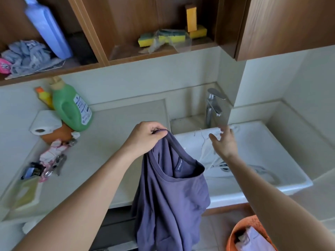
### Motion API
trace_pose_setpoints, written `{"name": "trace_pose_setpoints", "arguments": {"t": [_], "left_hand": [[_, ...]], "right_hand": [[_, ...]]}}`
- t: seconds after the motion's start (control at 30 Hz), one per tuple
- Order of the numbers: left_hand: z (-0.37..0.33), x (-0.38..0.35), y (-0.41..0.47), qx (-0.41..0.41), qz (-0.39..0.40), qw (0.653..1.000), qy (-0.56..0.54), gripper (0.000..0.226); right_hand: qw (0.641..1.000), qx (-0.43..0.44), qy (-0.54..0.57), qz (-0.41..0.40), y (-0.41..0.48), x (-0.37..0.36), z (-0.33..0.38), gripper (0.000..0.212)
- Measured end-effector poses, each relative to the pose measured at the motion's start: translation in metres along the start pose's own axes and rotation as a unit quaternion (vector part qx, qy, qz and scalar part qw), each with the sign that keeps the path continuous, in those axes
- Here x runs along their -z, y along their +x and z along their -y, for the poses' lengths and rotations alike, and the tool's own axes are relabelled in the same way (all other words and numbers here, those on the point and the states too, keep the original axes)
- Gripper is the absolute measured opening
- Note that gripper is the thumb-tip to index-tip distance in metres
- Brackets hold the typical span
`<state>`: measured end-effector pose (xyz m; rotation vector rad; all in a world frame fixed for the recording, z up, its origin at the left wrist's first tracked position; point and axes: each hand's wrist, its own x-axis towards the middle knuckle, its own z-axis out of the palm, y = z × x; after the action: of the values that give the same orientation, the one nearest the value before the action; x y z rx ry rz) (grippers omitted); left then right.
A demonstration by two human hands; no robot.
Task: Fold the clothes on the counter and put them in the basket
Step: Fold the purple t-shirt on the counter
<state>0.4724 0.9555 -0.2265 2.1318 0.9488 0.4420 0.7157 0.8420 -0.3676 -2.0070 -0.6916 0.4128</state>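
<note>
Purple shirt (172,187) hangs at bench (117,124) edge, left grip (145,137) pinching collar. Right grip (223,142) spread, empty, over sink (262,194). I fear single pinch slipping, shirt dropping to floor (215,232), missing basket (233,232).

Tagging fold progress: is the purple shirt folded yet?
Not folded. The purple shirt hangs loose from the left hand, which pinches its collar; right hand open, apart.

shirt (172,187): soft matt purple cloth | sink (253,196): glossy white, ceramic-looking | tap (211,105): shiny polished metal | cabinet (290,24): brown wood grain, satin | counter (117,124): smooth pale matt | bottle (72,107): glossy green plastic | basket (251,221): orange perforated plastic | roll (45,122): white paper
</note>
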Motion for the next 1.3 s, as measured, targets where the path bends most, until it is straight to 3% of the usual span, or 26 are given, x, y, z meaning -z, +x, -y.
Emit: {"name": "trace_pose_setpoints", "arguments": {"t": [0.1,0.2,0.33,0.43,0.53,0.7,0.83,1.0,1.1,1.17,1.2,1.3], "left_hand": [[-0.001,0.004,-0.017,-0.006,-0.022,1.0,-0.001,0.014],[-0.003,0.014,-0.045,-0.023,-0.036,0.999,-0.008,0.011],[0.01,0.049,-0.099,-0.054,-0.089,0.994,0.017,0.01],[0.033,0.085,-0.142,-0.079,-0.111,0.987,0.082,0.011],[0.052,0.125,-0.196,-0.091,-0.137,0.977,0.139,0.008],[0.061,0.18,-0.264,-0.063,-0.226,0.952,0.194,0.011],[0.045,0.22,-0.292,-0.072,-0.285,0.943,0.159,0.017],[0.029,0.256,-0.294,-0.159,-0.221,0.961,0.046,0.053],[0.032,0.26,-0.279,-0.157,-0.129,0.979,0.003,0.035],[0.046,0.26,-0.258,-0.126,-0.063,0.99,-0.019,0.015],[0.059,0.261,-0.239,-0.098,-0.035,0.994,-0.038,0.017],[0.101,0.259,-0.182,0.019,0.032,0.995,-0.094,0.033]], "right_hand": [[0.974,0.045,0.096,0.199,-0.029,0.002,0.025,0.027],[0.944,0.114,-0.007,0.308,-0.066,-0.007,0.038,0.03],[0.928,0.191,-0.212,0.241,-0.112,-0.015,0.05,0.007],[0.913,0.199,-0.298,0.198,-0.14,-0.006,0.071,0.007],[0.9,0.194,-0.341,0.192,-0.182,0.012,0.119,0.023],[0.942,0.156,-0.205,0.217,-0.255,0.022,0.208,0.038],[0.957,0.13,-0.024,0.258,-0.287,0.032,0.267,0.053],[0.965,0.21,0.07,0.14,-0.279,0.053,0.311,0.046],[0.967,0.228,0.037,0.104,-0.255,0.051,0.31,0.035],[0.968,0.218,0.008,0.121,-0.231,0.041,0.296,0.018],[0.967,0.216,-0.009,0.134,-0.214,0.033,0.287,0.011],[0.963,0.209,-0.043,0.163,-0.166,0.004,0.264,0.018]]}}
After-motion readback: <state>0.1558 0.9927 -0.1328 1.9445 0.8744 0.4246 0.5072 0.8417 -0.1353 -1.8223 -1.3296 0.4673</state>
